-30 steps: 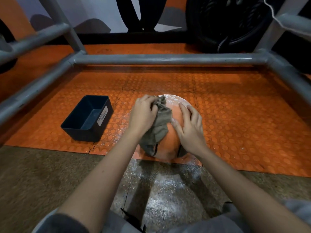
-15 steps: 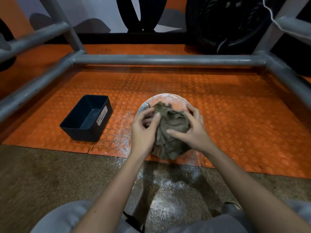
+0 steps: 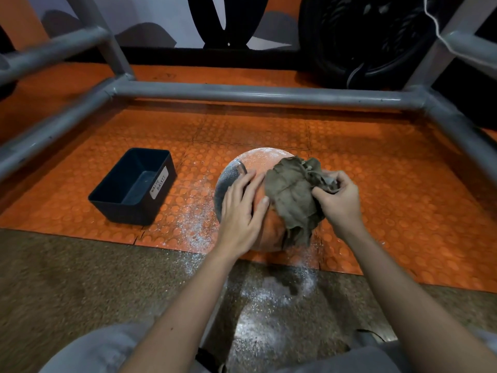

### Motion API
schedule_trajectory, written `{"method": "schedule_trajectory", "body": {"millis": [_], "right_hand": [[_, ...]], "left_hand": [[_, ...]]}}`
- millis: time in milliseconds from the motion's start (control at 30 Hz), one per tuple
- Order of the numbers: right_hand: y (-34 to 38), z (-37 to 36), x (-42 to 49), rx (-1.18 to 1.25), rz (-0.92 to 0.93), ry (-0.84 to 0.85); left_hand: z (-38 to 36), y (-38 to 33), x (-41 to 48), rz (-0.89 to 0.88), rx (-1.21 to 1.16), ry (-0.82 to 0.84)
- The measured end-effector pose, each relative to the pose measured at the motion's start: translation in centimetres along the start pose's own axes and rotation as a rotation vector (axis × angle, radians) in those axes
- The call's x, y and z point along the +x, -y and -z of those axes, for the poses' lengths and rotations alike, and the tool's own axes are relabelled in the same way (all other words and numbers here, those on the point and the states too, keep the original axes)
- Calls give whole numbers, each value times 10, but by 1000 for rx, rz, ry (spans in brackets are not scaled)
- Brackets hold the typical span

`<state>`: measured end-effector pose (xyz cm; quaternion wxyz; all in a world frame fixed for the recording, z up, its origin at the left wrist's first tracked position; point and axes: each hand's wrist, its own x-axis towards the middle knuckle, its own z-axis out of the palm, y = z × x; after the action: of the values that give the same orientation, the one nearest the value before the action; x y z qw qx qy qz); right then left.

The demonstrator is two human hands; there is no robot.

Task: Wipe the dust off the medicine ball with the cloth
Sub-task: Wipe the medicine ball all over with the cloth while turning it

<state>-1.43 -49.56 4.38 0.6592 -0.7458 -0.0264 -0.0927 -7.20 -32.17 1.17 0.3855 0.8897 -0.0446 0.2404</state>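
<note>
1. Right hand [image 3: 336, 203]: fingers curled, pinching the bunched cloth [image 3: 293, 192]; half a second ago both hands held it.
2. Left hand [image 3: 242, 211]: fingers straight, now flat on the ball [image 3: 258, 160], steadying it.
3. Cloth drapes the ball's right side; far top looks dusty, so wiping is unfinished.
4. Ball sits on the mat [image 3: 376, 157], under both hands.

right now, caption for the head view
Right hand grips cloth on the dusty medicine ball; left hand rests on it.

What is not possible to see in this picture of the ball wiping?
Head view:
- Medicine ball: near right side hidden under cloth and left hand.
- Right hand: fingertips curled into cloth folds.
- Dark round object: cut by top edge, partly behind grey pipe frame.
</note>
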Motion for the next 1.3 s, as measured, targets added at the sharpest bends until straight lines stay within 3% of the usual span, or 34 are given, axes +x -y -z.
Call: {"method": "schedule_trajectory", "body": {"millis": [133, 200, 300, 367, 433, 600, 667, 767, 933, 1000, 1067, 1200, 1300], "right_hand": [[-3, -3, 0, -273, 223, -187], [-2, -14, -12, -360, 356, -99], [-4, -29, -34, -469, 400, 135], [-9, -28, -32, -610, 466, 180], [-8, -23, -23, -625, 423, 166], [-3, -14, 0, -314, 123, 22], [-6, -12, -3, -356, 122, 2], [-11, -16, -24, -479, 294, -29], [-8, -22, -65, -601, 627, 56], [-8, -24, -74, -636, 694, 106], [-9, -23, -67, -636, 626, 107], [-12, -14, -48, -530, 267, -6], [-2, -33, -68, -549, 385, -6]], "left_hand": [[-5, 0, -2, -50, 116, 7], [-8, -1, -3, -41, 144, -4], [-9, 2, -3, -35, 186, -32], [-7, 6, -3, -38, 201, -38], [-3, 8, -3, -25, 185, -26], [4, 2, 0, -23, 141, 56], [8, 1, 2, 12, 85, 52], [14, -9, 11, 63, -8, -81], [7, -24, 20, 114, 181, -167], [12, -12, 13, 97, 148, -226], [19, 2, 6, 83, 84, -246], [20, 2, 1, 76, 44, -286], [14, -3, 4, 81, 70, -285]]}}
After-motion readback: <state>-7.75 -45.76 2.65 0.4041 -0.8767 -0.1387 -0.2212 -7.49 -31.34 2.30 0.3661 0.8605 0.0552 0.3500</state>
